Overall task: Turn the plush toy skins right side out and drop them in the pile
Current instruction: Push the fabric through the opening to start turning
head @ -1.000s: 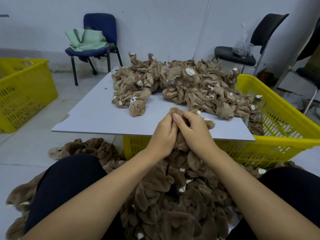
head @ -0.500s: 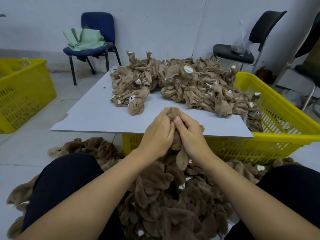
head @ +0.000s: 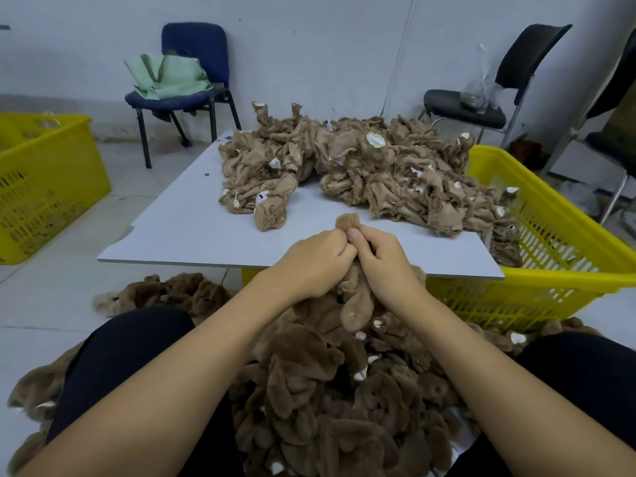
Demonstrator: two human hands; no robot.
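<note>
1. While pinched between both fists, skin hangs upright over pile: tip above knuckles, furry limb dangling below.
2. Left hand, right hand touching, equally near, both curled tight on it.
3. Beyond: table.

White board under inside-out skins

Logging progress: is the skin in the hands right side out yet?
Partly: the skin shows fuzzy pile at tip and dangling limb; the rest hides under left hand and right hand.
</note>
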